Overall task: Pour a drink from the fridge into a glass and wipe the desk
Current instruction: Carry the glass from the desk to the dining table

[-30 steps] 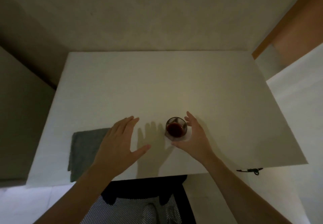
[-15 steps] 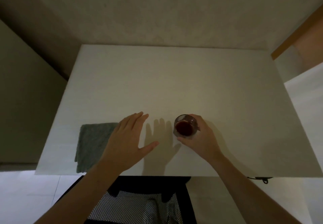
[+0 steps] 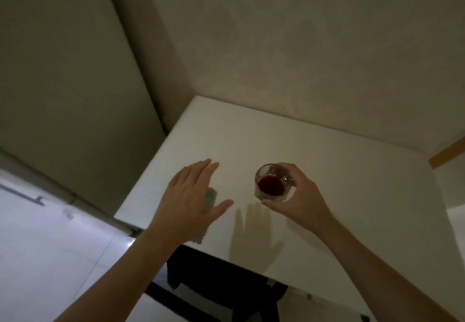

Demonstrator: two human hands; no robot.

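Observation:
A small clear glass holding dark red drink is lifted above the white desk, tilted slightly. My right hand grips it from the right side and below. My left hand hovers flat with fingers spread over the desk's left part. A grey cloth lies on the desk under that hand, mostly hidden by it; only a strip shows.
A black mesh chair sits tucked at the desk's near edge. Beige walls stand behind and to the left of the desk. Light floor shows at the lower left. A wooden strip is at the far right.
My right hand closed around the glass and lifted it off the desk. The view tilted and swung left. My left hand now covers most of the cloth.

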